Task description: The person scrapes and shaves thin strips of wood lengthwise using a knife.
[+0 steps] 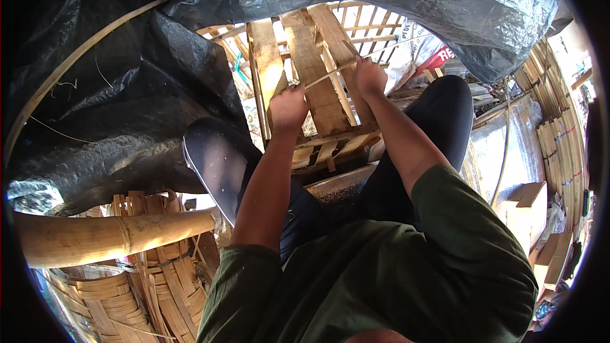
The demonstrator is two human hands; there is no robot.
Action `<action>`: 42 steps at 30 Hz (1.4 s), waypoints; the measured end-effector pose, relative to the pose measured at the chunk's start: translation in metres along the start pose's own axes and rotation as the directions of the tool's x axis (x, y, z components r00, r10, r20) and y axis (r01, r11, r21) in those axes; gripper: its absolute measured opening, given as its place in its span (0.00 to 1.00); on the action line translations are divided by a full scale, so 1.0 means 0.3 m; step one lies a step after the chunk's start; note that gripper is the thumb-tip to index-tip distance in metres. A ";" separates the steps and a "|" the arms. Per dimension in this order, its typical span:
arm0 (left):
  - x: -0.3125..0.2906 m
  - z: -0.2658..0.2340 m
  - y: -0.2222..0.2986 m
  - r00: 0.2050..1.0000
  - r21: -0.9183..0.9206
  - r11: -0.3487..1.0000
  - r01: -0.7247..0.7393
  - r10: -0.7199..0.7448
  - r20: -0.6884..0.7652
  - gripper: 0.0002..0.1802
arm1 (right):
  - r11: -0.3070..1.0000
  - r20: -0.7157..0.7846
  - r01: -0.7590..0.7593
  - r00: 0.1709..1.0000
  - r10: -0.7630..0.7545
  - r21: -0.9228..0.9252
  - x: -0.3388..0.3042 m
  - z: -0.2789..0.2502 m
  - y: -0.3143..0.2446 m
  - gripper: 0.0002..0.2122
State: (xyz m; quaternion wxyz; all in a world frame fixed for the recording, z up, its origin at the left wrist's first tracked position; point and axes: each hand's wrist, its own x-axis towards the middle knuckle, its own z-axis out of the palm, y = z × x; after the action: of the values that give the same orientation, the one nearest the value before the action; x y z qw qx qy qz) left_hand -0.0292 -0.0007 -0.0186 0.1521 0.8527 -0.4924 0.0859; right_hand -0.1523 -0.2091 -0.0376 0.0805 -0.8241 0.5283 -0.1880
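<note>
- L hand: fist closed, gripping near L end of thin strip; back of hand up.
- R hand: also closed, gripping same strip farther up & to R; exact finger placement too small to tell.
- Strip: pale, prob. bamboo or cane, runs slantwise btwn the hands, over slatted frame; thin pale length goes on past R hand, up-R.
- Frame: wide light-brown slats side by side, crossbar at near end, sits btwn the person's knees; sun patches on L slats.
- Forearms bare, both reaching fwd; dark green shirt, dark trousers, knees spread either side of frame.
- Shiny silvery surface btwn thighs, just below frame.
- L side: big black plastic sheet, w/ curved pale rod across it.
- Lower L: thick bamboo pole, lying roughly horiz., above woven basketwork.
- Behind frame: bamboo lattice, brightly lit; red & white plastic sack to its R.
- R side: tied slat bundles, cardboard box nearer the person.
</note>
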 end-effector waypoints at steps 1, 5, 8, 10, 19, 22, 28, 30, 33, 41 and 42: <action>-0.002 -0.007 0.006 1.000 -0.007 1.000 0.002 -0.002 0.011 0.15 | 1.000 0.009 -0.003 1.000 0.003 -0.008 -0.006 -0.004 -0.004 0.23; 0.004 -0.028 -0.003 0.997 0.021 1.000 0.019 -0.020 0.071 0.13 | 1.000 -0.033 0.003 0.999 -0.003 -0.008 -0.007 -0.004 -0.023 0.22; 0.017 -0.042 -0.003 0.997 0.012 0.999 0.040 -0.041 0.065 0.12 | 0.999 -0.020 -0.013 1.000 0.012 -0.029 0.004 0.004 -0.039 0.22; 0.027 -0.035 -0.012 0.999 -0.006 1.000 0.021 -0.021 0.025 0.10 | 0.999 -0.032 -0.026 0.999 0.025 -0.021 0.016 0.014 -0.046 0.23; 0.023 0.004 -0.030 1.000 -0.061 0.998 -0.020 0.019 -0.019 0.14 | 0.995 -0.089 -0.030 0.996 0.022 -0.091 0.037 0.034 -0.038 0.23; 0.014 0.015 -0.056 0.999 -0.104 0.994 -0.033 0.030 -0.026 0.15 | 0.996 -0.074 -0.022 0.997 0.016 -0.087 0.014 0.025 -0.072 0.23; 0.034 0.015 -0.050 0.996 -0.131 0.991 -0.003 0.015 0.088 0.18 | 0.995 -0.071 -0.052 0.996 0.046 -0.088 0.011 0.008 -0.079 0.23; 0.041 0.015 -0.045 0.993 -0.104 0.994 0.016 -0.004 0.116 0.18 | 0.996 -0.049 -0.060 0.997 0.057 -0.069 0.012 0.003 -0.076 0.23; 0.041 0.010 -0.034 0.994 -0.054 0.998 0.041 -0.035 0.107 0.17 | 0.997 -0.039 -0.068 0.997 0.066 -0.046 0.010 -0.006 -0.073 0.23; 0.033 -0.035 -0.004 0.975 -0.155 0.979 0.133 -0.101 0.198 0.24 | 0.996 -0.011 -0.053 0.998 0.054 0.071 0.016 -0.008 -0.030 0.22; 0.034 -0.038 0.009 0.966 -0.196 0.963 0.182 -0.139 0.216 0.24 | 0.993 -0.009 -0.037 0.999 0.038 0.110 0.017 -0.005 -0.020 0.22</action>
State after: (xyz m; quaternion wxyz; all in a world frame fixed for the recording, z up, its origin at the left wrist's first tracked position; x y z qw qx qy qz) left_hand -0.0265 -0.0065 -0.0045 0.1994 0.8727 -0.4406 -0.0668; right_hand -0.1459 -0.2112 -0.0330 0.1262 -0.8073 0.5330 -0.2198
